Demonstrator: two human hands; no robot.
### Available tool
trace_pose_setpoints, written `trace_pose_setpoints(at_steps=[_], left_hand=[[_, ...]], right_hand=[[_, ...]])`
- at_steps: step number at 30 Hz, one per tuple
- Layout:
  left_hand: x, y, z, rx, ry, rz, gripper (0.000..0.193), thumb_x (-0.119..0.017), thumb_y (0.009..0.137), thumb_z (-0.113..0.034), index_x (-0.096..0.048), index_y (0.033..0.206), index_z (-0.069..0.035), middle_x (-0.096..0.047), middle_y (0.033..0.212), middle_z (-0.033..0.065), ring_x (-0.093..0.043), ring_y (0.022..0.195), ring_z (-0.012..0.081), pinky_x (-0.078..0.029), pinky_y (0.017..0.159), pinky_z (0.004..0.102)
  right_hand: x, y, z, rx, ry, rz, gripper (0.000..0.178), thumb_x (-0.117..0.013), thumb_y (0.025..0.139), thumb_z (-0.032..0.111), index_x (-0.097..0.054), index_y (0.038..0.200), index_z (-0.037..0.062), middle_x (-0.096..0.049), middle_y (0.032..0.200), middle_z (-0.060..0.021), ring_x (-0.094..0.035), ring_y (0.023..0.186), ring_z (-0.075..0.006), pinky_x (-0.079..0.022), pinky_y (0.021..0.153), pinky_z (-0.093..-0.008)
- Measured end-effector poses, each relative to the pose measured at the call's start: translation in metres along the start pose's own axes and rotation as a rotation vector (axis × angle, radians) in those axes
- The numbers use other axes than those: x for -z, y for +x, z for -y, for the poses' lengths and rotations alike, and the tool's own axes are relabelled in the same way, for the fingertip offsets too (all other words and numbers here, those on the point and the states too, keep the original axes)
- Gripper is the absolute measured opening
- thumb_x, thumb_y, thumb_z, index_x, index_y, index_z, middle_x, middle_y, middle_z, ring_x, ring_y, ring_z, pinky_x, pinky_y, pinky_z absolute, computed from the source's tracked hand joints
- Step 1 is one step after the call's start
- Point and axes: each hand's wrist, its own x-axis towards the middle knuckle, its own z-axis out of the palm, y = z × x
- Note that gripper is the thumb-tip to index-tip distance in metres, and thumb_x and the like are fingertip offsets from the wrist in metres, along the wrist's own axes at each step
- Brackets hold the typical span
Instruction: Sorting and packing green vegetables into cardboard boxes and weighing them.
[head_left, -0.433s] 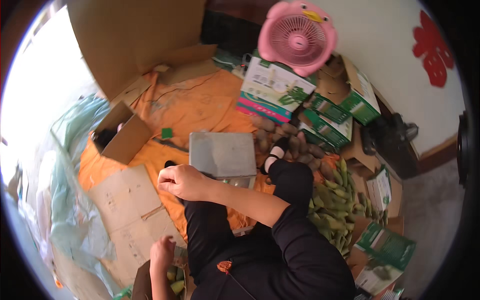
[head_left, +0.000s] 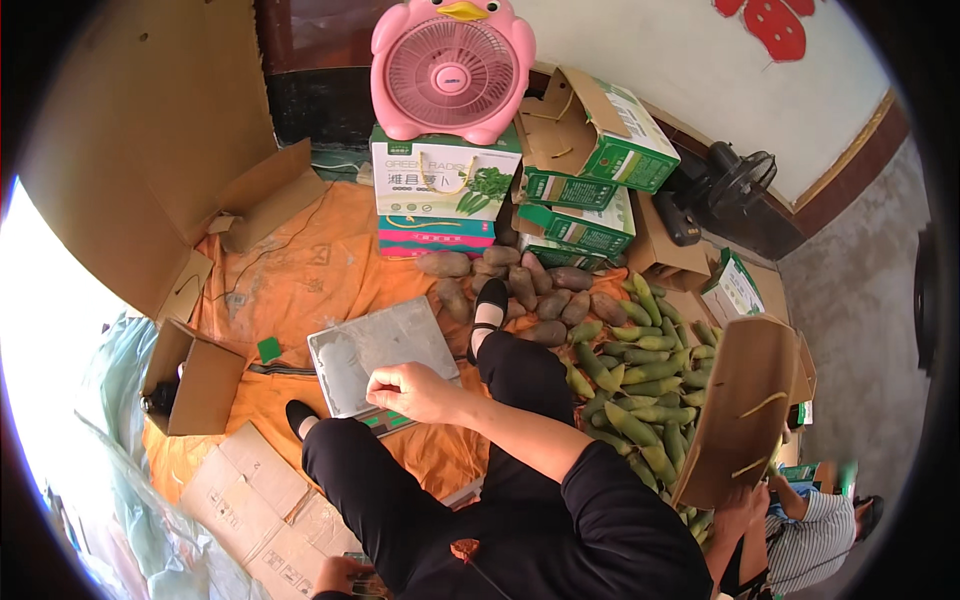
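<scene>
My right hand point(head_left: 412, 391) hovers over the near edge of a grey flat-topped weighing scale point(head_left: 385, 345), fingers curled and pressed together. Whatever it may hold is hidden. Part of the scale's button panel shows below the hand. My left hand point(head_left: 340, 573) is at the bottom edge beside my left leg, close to a box partly cut off by the frame; its fingers are mostly hidden. To the right of my right leg lies a heap of long green radishes point(head_left: 640, 390). Reddish-brown root vegetables point(head_left: 550, 305) lie beyond my right foot.
A co-worker's hands point(head_left: 735, 510) hold a tilted cardboard box point(head_left: 738, 410) at the right, beside the radishes. A pink fan point(head_left: 455, 85) stands on printed cartons point(head_left: 435, 180). A small open box point(head_left: 195, 385) and flattened cardboard point(head_left: 245, 500) lie left on an orange sheet point(head_left: 300, 270).
The view has turned to the right. A co-worker and a tilted cardboard box have come in at the right. My left hand has dropped toward the bottom edge; my right hand stays curled near the scale.
</scene>
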Motion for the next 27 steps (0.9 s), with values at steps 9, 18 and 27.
trace_pose_setpoints(at_steps=[9,18,27], left_hand=[[-0.003,0.000,-0.013,0.440,-0.459,0.318,0.050,-0.058,0.086,-0.045,-0.064,0.109,-0.002,-0.066,0.083,0.0108,-0.065,0.074,0.0212,-0.055,0.064,0.0401],[-0.026,0.022,-0.006,0.299,-0.111,0.424,0.044,-0.060,0.085,-0.039,-0.065,0.106,-0.001,-0.066,0.086,0.0134,-0.065,0.078,0.0233,-0.054,0.067,0.0396],[-0.077,-0.085,0.059,0.354,-0.036,0.314,0.039,-0.061,0.084,-0.033,-0.066,0.102,0.000,-0.067,0.090,0.0160,-0.066,0.082,0.0255,-0.053,0.071,0.0392]], right_hand=[[0.058,-0.030,0.055,0.325,-0.705,-0.394,0.018,-0.070,0.076,0.014,-0.063,0.092,0.0106,-0.057,0.088,-0.0044,-0.058,0.085,-0.0274,-0.045,0.071,-0.0411],[0.262,-0.247,0.104,-0.525,-1.695,-1.227,0.055,-0.071,0.079,0.020,-0.050,0.129,0.0150,-0.047,0.136,-0.0117,-0.046,0.121,-0.0342,-0.040,0.097,-0.0502],[0.303,-0.484,-0.109,-1.186,-0.769,-1.113,0.035,-0.076,0.071,0.026,-0.069,0.096,0.0012,-0.068,0.088,-0.0222,-0.066,0.085,-0.0399,-0.052,0.074,-0.0456]])
